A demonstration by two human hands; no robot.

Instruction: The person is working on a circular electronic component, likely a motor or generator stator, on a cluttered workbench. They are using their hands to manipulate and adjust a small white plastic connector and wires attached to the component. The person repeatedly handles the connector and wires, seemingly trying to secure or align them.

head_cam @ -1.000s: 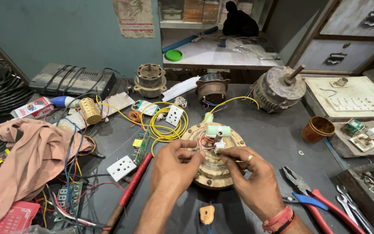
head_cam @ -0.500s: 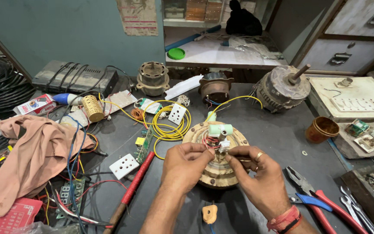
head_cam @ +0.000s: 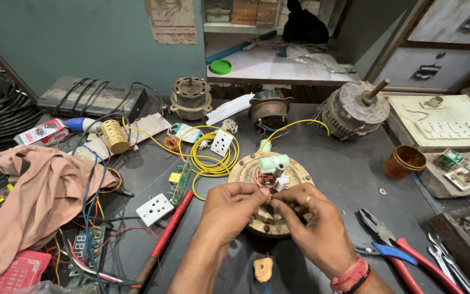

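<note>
My left hand and my right hand meet fingertip to fingertip over a round, brownish motor stator lying flat on the dark bench. Both pinch the thin red and white wires that rise from its middle. Pale green sleeved connectors stand just beyond my fingers. A yellow wire arcs from the stator toward the back. The near part of the stator is hidden under my hands.
Pliers with red and blue handles lie right of my wrist. A red-handled tool, white socket, yellow wire coil and a pink cloth sit left. Motors stand behind. A brown cup is at the right.
My hands have stayed over the stator, fingers shifting slightly on the wires. The view has moved a little closer and lower.
</note>
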